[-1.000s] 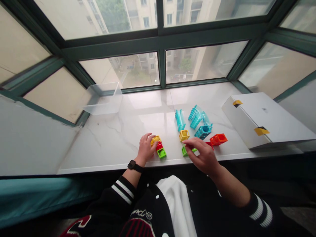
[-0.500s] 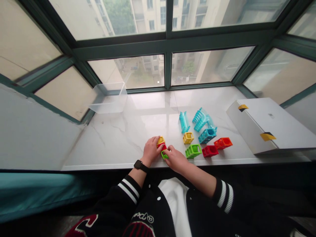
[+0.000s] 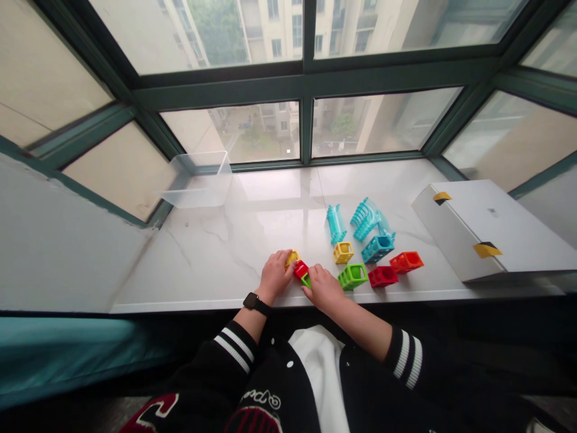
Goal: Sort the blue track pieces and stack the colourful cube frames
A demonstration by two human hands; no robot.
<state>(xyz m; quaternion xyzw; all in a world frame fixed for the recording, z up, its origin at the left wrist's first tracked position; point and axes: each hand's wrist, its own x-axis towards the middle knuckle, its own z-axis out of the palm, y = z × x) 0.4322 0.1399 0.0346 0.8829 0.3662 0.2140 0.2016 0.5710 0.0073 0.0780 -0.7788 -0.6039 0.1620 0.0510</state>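
Near the front edge of the sill, my left hand (image 3: pixel 276 275) is closed around a yellow building block (image 3: pixel 293 257), which it partly covers. My right hand (image 3: pixel 325 288) grips a green building block (image 3: pixel 306 279), mostly hidden by the fingers. A red block (image 3: pixel 300 269) sits between these two in a short slanting row; whether all three are locked together I cannot tell. Just right of my right hand stands another green block (image 3: pixel 353 276), with a second yellow block (image 3: pixel 343 252) behind it.
Further right are a blue block (image 3: pixel 377 248), a dark red block (image 3: pixel 383 276) and an orange-red block (image 3: pixel 406 261). Clear turquoise track pieces (image 3: pixel 336 224) lie behind them. A transparent bin (image 3: pixel 198 180) stands back left, a white box (image 3: pixel 505 234) at the right, on the marble sill (image 3: pixel 216 252).
My right hand has shifted slightly right with the green block. More of the red block now shows, and the row slants more to the right.
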